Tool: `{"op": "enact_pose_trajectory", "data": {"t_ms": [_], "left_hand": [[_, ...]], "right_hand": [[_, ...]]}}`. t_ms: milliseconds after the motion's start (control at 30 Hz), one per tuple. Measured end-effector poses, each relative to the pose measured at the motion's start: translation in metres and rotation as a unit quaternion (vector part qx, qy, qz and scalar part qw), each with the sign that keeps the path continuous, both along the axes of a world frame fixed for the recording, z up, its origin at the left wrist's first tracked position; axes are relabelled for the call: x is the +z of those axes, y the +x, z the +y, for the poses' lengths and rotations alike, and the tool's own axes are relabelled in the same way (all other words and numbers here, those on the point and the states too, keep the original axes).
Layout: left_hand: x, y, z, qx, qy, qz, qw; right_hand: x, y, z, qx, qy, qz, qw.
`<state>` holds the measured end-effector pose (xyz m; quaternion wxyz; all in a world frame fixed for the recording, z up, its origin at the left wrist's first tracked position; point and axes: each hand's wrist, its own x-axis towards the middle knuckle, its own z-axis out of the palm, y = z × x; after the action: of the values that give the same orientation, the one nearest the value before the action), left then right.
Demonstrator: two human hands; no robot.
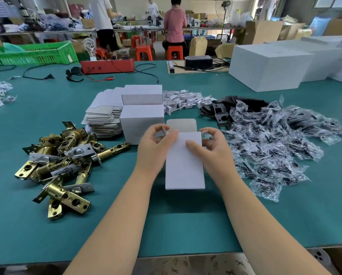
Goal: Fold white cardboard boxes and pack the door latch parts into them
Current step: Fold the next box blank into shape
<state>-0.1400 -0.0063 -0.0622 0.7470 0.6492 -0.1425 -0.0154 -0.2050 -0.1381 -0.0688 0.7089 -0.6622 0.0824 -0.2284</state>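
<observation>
A small white cardboard box (184, 165) stands between my hands above the green table, its far lid flap open. My left hand (156, 147) grips its left side and pinches the left end flap. My right hand (211, 149) grips the right side, thumb on the front face, fingers at the right end flap. A pile of brass door latches (60, 163) lies at my left. Clear bags of black screws (275, 145) lie at my right. Black strike plates (219, 114) sit behind them.
Folded white boxes (142, 114) and a stack of flat box blanks (102, 116) stand just behind my hands. Small white cardboard inserts (184, 101) lie further back. Large white cartons (269, 66) fill the right rear. A red device (106, 66), cables and a green crate (33, 54) sit at the far edge.
</observation>
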Motion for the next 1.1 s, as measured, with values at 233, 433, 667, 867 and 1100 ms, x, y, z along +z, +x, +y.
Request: {"op": "enact_pose_trajectory", "data": {"t_ms": [233, 433, 667, 867, 1100], "left_hand": [[-0.005, -0.002, -0.001, 0.016, -0.022, -0.013, 1.000], [-0.009, -0.014, -0.011, -0.141, 0.033, -0.016, 0.989], [-0.004, -0.010, -0.004, -0.155, 0.039, -0.018, 0.987], [-0.001, -0.004, 0.006, -0.222, 0.009, -0.005, 0.975], [0.001, 0.002, 0.014, -0.246, -0.073, 0.005, 0.966]], "right_hand": [[-0.001, 0.001, 0.000, -0.108, 0.026, -0.029, 0.993], [-0.002, 0.000, -0.002, -0.115, 0.100, -0.041, 0.987], [-0.002, 0.001, -0.007, -0.094, 0.035, -0.016, 0.995], [0.004, -0.006, -0.010, -0.035, -0.071, -0.059, 0.995], [0.005, -0.011, -0.008, -0.045, -0.166, -0.075, 0.982]]}}
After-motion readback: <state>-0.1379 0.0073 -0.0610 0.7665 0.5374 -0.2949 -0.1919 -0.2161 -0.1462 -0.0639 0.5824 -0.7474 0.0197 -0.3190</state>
